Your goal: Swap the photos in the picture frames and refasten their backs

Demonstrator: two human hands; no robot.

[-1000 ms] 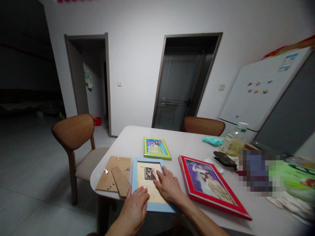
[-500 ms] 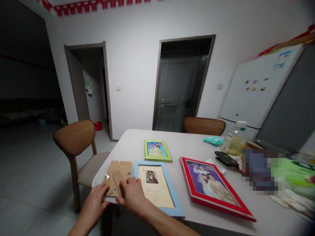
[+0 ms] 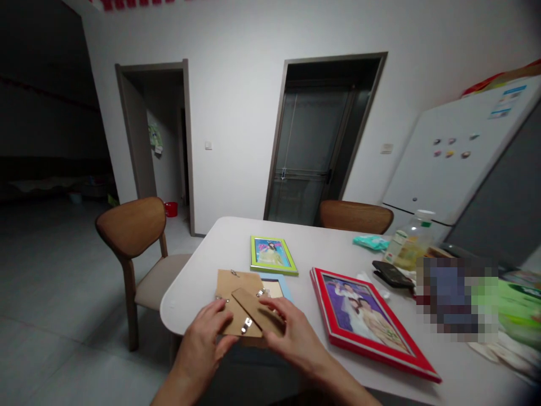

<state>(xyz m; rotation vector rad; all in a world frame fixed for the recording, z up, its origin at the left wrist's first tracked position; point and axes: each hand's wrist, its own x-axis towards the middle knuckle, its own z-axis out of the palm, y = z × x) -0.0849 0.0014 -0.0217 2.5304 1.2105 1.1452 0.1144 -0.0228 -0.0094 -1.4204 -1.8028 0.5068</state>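
Both hands grip a brown picture-frame backing board (image 3: 245,282) with metal clips and a diagonal stand leg. My left hand (image 3: 205,332) has its left edge between thumb and fingers. On the other side, my right hand (image 3: 289,332) pinches the edge near the stand leg. The board is above a light blue picture frame (image 3: 287,285), covering most of it; whether they touch I cannot tell. Behind lies a lime green picture frame (image 3: 274,256) with a photo. To the right of my right hand is a red picture frame (image 3: 367,316), photo side up.
A bottle (image 3: 412,242) with yellowish liquid, a black wallet-like item (image 3: 393,274) and a teal packet (image 3: 371,242) stand or lie at the table's right. A wooden chair (image 3: 133,231) is at the left, another chair (image 3: 356,216) behind the table (image 3: 196,282).
The backing board has moved right, from beside the blue frame to over it. Both hands have moved right with it, and the right hand now holds its right side. The view has shifted slightly.
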